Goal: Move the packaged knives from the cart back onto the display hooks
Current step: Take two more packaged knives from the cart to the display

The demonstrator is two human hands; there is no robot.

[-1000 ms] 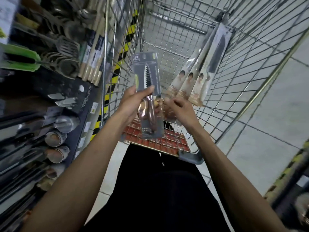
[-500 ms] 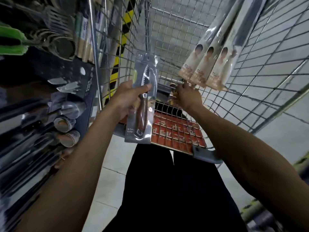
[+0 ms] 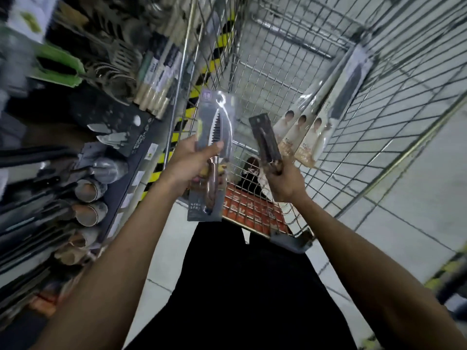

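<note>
My left hand (image 3: 192, 162) grips a grey packaged knife (image 3: 213, 137) with a serrated blade and a brown handle, held upright over the near end of the wire cart (image 3: 379, 102). My right hand (image 3: 283, 180) holds a second, narrower dark packaged knife (image 3: 265, 137) by its lower end, lifted above the cart's child seat. Three light packaged knives (image 3: 316, 122) lean against the cart's right wall. The display (image 3: 106, 127) of hanging knives and utensils is on my left.
The cart's red seat flap (image 3: 250, 213) lies just below both hands. Wooden-handled tools (image 3: 156, 79) and metal utensils hang on the shelf beside the cart's left wall. Yellow-black floor tape (image 3: 202, 84) runs between shelf and cart. Grey tiled floor lies to the right.
My right hand has come up out of the cart holding a second dark knife package. My left hand has stayed on the grey package and lifted it slightly.
</note>
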